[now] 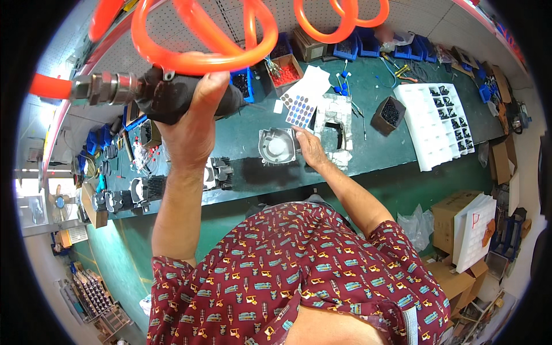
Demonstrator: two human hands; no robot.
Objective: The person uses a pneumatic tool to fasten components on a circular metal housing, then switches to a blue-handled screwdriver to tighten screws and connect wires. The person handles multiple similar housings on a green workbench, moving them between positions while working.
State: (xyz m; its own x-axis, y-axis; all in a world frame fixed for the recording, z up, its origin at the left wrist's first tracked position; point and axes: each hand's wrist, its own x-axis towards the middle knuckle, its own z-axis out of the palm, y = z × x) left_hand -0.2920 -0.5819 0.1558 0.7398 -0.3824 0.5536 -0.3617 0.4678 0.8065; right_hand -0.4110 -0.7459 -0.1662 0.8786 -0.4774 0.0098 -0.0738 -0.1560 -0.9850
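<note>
Raised at the upper left, my left hand point(192, 123) is closed around a black air screwdriver point(164, 98) with a metal hose coupling. An orange coiled air hose point(52, 87) runs from that coupling. On the green bench lies a silver cast-metal housing point(277, 145) with a round recess. My right hand point(310, 146) grips its right edge, fingertips at the upper corner. Right beside that hand stands a whitish, worn block-like fixture point(339, 126) with a dark opening. Behind the housing is a sheet of round stickers point(301, 111). The tool's working end is partly hidden by my hand.
Several finned metal housings point(146, 190) line the bench's front left. A box of red parts point(284, 72) and blue bins point(368, 43) stand at the back. To the right are a box of black parts point(389, 113) and a white foam tray point(422, 126). Hose loops hang overhead.
</note>
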